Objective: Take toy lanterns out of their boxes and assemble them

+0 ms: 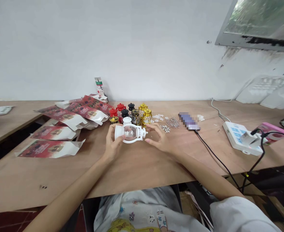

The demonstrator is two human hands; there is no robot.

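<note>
A small white toy lantern (134,140) with a clear chamber lies on its side in the air above the table. My left hand (112,145) is closed around its base, thumb on the near side. At the lantern's narrow top end is my right hand (161,139), with thumb and fingers apart on either side of the knob; whether a fingertip touches it I cannot tell. Just behind stand several small lanterns: red ones (120,107), black ones (131,106), gold ones (147,113) and another white one (126,120), partly hidden.
Red and white printed cartons (57,117) are piled at left. Small round pieces (165,129), wire handles (173,122) and white bits (157,117) lie behind my right hand. Farther right are a phone (187,121) on a black cable and a white power strip (241,138).
</note>
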